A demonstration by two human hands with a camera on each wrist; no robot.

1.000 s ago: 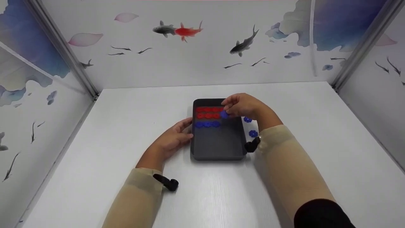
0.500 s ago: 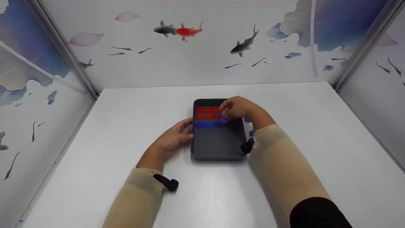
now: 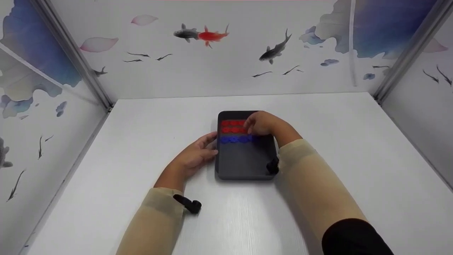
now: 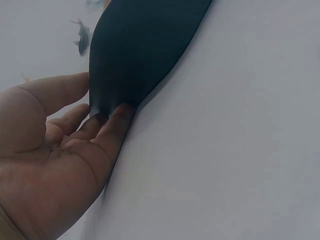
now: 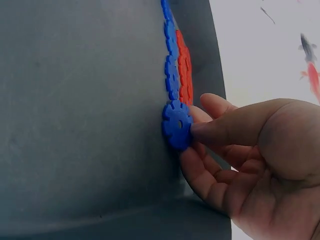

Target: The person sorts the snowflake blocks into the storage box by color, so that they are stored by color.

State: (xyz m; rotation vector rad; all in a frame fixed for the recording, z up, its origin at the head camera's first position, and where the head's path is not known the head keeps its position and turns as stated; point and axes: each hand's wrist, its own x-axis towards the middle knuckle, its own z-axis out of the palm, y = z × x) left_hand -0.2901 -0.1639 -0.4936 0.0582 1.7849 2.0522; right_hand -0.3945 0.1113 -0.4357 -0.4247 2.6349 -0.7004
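Note:
A dark grey tray (image 3: 244, 159) lies on the white table. Across it run two rows of red notched discs (image 3: 230, 130), with a row of blue notched discs (image 3: 233, 139) nearer the person. My right hand (image 3: 262, 124) reaches over the tray's right side. It pinches a blue plastic snowflake disc (image 5: 176, 126) between thumb and fingers, at the right end of the blue row. My left hand (image 3: 194, 156) rests its fingertips against the left wall of the tray, its fingers (image 4: 112, 130) fairly straight. The right hand covers the right end of the red rows in the head view.
White table surface (image 3: 106, 177) surrounds the tray. Walls (image 3: 226, 78) printed with fish and petals stand at the back and both sides. A black wrist camera (image 3: 189, 203) sits on the left sleeve, and another (image 3: 272, 165) on the right.
My right hand has moved left and down toward the blue row, bringing the blue disc level with its end. Two loose blue discs right of the tray are now hidden. My left hand stays put.

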